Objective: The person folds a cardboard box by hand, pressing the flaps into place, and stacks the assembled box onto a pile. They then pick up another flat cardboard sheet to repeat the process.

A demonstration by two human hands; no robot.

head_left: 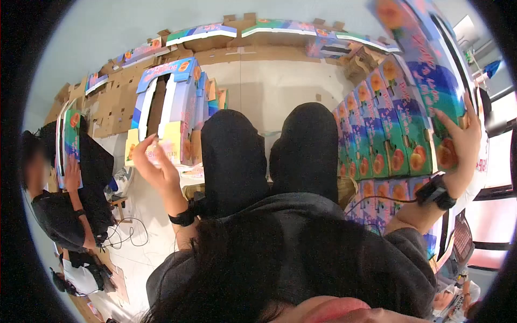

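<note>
At the right, my right hand [462, 132] grips a printed fruit carton [417, 64], blue and green with peaches on its face. The thumb and fingers lie against its side, and the carton stands tilted in front of the stacked cartons [377, 118]. My left hand [157, 167] is raised with loosely curled fingers and nothing visible in them. Its fingertips overlap the near end of a standing carton [186, 116], which is blue and white with a yellow end and a long dark slot along its top.
A row of similar cartons [202, 33] and brown cardboard [116, 107] line the far side. On the left, a seated person [59, 215] has a hand on another carton [71, 126]. A black cable [129, 231] lies on the floor [145, 210]. My knees [234, 156] are between the cartons.
</note>
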